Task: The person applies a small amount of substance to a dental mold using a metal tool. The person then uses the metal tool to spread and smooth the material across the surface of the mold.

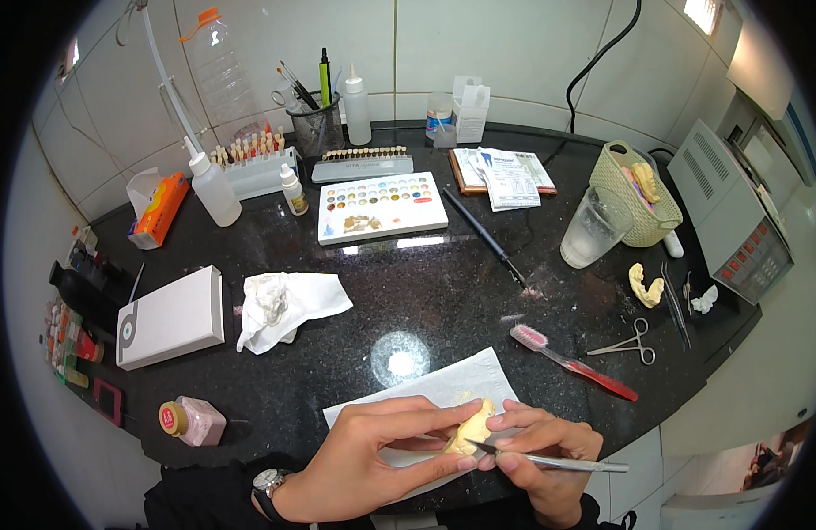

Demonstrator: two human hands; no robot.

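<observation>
Near the front edge of the table, my left hand (pixel 381 450) grips a yellow plaster dental model (pixel 472 427) between thumb and fingers. My right hand (pixel 549 450) is closed round the metal handle of a scalpel-like knife (pixel 576 462). Its dark pointed blade lies against the lower side of the model, and fingertips of my right hand also rest by the model. Beneath both hands is a white paper sheet (pixel 417 397), with small yellow crumbs beside the model. My fingers hide part of the model.
A red toothbrush (pixel 576 364), surgical scissors-like clamp (pixel 633 349) and another yellow dental model (pixel 646 285) lie to the right. A crumpled tissue (pixel 289 305) and white box (pixel 171 320) are left; a pink-filled jar (pixel 200 421) stands nearer. A paint palette (pixel 381 210) and plastic cup (pixel 593 228) stand farther back.
</observation>
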